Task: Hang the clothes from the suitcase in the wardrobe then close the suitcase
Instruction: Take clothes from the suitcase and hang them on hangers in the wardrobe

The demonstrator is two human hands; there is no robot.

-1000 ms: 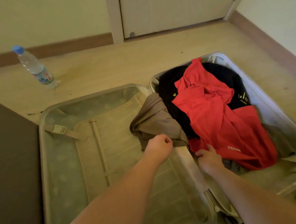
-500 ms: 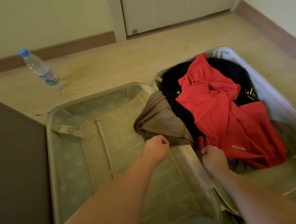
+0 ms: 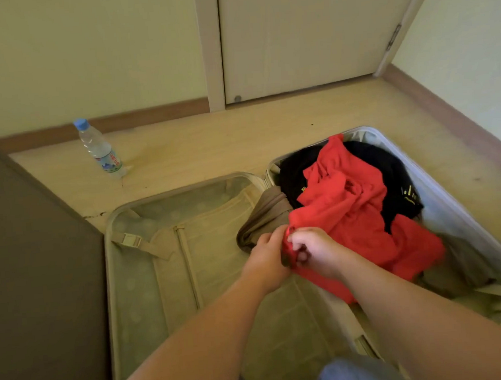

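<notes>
A dark brown panel (image 3: 36, 279) fills the far left edge, standing on the pale wooden floor (image 3: 210, 145). Behind it a clear water bottle (image 3: 99, 148) with a blue cap stands upright near the skirting board. The open suitcase (image 3: 184, 191) lies flat on the floor; its left half shows only a pale lining with a zipped divider and a strap buckle (image 3: 131, 239). At the hinge a taupe garment (image 3: 266, 218) spills from the right half over onto the left one. The left hand (image 3: 267, 254) and the right hand (image 3: 312, 249) meet just in front of it, close together, both with fingers curled and clamped on the near edge of the red T-shirt (image 3: 351, 209), which is bunched up between them. The rest of the red T-shirt lies crumpled in the right half of the suitcase, on top of a black garment (image 3: 295, 172) with yellow print. A closed pale door (image 3: 307, 37) stands in the wall behind
</notes>
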